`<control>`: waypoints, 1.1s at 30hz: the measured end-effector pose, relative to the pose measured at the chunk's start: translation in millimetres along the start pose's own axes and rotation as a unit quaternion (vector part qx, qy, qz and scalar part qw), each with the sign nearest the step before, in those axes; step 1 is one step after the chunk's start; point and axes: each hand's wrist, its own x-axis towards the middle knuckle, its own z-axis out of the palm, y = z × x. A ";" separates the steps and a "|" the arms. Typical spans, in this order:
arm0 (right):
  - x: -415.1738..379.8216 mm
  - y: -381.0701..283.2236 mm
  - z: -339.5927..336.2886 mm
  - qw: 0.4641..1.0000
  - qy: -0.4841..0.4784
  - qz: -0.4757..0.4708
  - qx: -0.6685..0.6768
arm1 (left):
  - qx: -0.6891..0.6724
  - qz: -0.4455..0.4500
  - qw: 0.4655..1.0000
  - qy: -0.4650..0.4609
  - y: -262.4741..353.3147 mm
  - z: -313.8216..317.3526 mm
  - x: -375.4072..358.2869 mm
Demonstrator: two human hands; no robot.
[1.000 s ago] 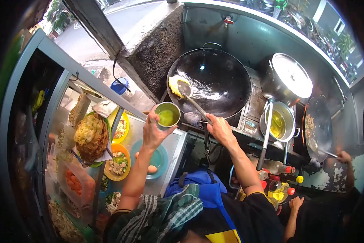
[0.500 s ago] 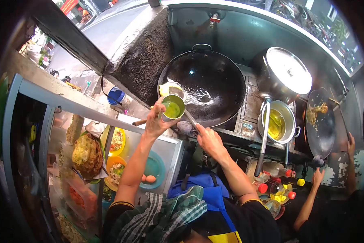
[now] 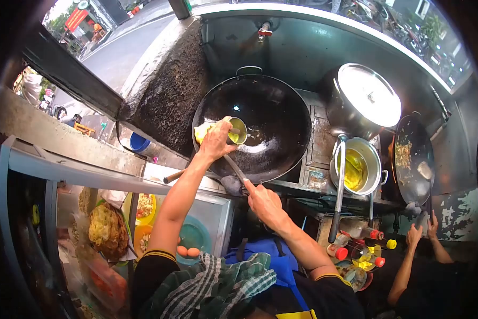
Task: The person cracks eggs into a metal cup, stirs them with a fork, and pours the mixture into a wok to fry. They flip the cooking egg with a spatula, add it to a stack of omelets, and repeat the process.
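Note:
My left hand (image 3: 216,140) is wrapped round a small metal cup (image 3: 242,136), tilted over the large black wok (image 3: 281,119), with yellow-green liquid inside it. Closed around a long handle (image 3: 235,168), my right hand (image 3: 265,203) is at the wok's near rim. The handle runs into the wok under my left hand, and the tool's head is mostly hidden there. Yellowish-white food (image 3: 200,133), perhaps egg, shows at the wok's left side, beside my left hand. Shiny liquid lies in the wok's bottom.
Right of the wok stand a lidded pot (image 3: 369,98) and a smaller pot (image 3: 376,164) of yellow liquid with a ladle. A co-worker's hands (image 3: 415,234) are at another wok (image 3: 415,183). Bottles (image 3: 378,250) stand below; eggs (image 3: 193,252) sit left.
My left hand has carried the cup farther over the wok and tilted it. The co-worker's hands have come together near the other wok's handle. The whole view has shifted slightly.

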 end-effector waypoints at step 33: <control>-1.2 4.4 12.0 0.999 0.002 0.003 0.033 | 0.446 0.139 0.881 -0.075 16.7 50.4 93.5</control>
